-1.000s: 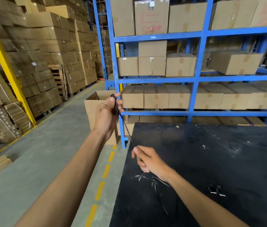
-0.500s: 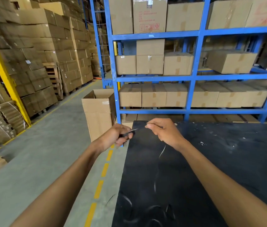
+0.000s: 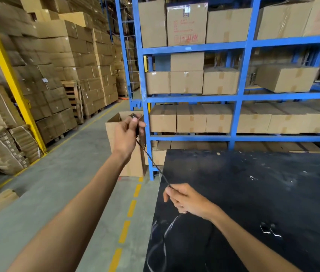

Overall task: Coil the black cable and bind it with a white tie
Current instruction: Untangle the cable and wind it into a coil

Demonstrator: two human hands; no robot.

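left hand (image 3: pixel 124 134) raised and closed, right hand (image 3: pixel 187 200) lower, fingers pinched, both arms outstretched.

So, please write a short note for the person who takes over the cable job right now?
Left hand: raised, fingers shut on one end of the black cable.
Right hand: lower, over the black table edge, pinching the cable, which runs taut between the hands.
The rest trails loose on the table.
Done: cable stretched out.
Left: form the coil, bind it. No white tie clearly in view.
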